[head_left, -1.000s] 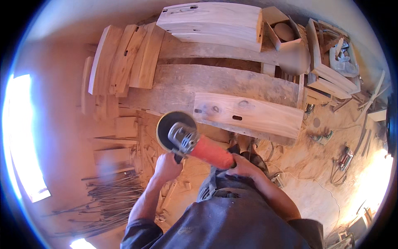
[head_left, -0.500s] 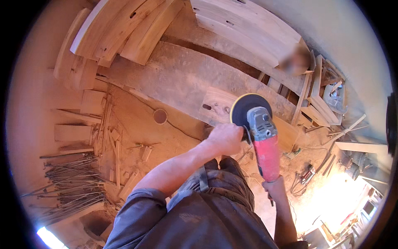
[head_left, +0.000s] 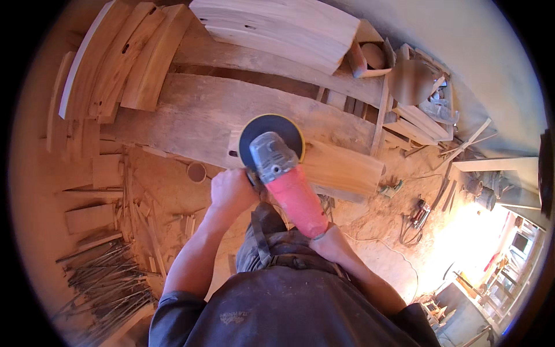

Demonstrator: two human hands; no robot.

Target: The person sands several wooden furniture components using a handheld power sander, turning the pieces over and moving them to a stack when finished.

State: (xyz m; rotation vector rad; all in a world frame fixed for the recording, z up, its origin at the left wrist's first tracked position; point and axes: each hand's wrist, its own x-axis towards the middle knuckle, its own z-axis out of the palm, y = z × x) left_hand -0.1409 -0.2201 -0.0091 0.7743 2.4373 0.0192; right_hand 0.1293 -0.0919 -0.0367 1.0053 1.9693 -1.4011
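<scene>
My left hand [head_left: 231, 189] is closed around the side handle of a red and grey disc sander [head_left: 298, 199]. My right hand [head_left: 330, 242] is wrapped round its rear end, the fingers mostly hidden beneath the body. The round dark sanding disc [head_left: 254, 127] with a yellow rim lies over a light wooden board [head_left: 341, 168] along the near edge of the workbench [head_left: 196, 104]. The disc covers much of the board's left part; whether it presses on the wood I cannot tell. A dark slot shows at the board's left end.
Several thick boards [head_left: 136, 58] are stacked at the bench's far left, and a pale slotted panel [head_left: 277, 29] lies at the back. An open box [head_left: 370, 55] stands beside it. Metal rods [head_left: 110, 283] pile up at lower left. A cord [head_left: 393, 248] and a power tool [head_left: 421, 214] lie on the floor.
The sander and both my hands have shifted left along the board. Its body now slants more, rear end toward the lower right. The whole view has also moved.
</scene>
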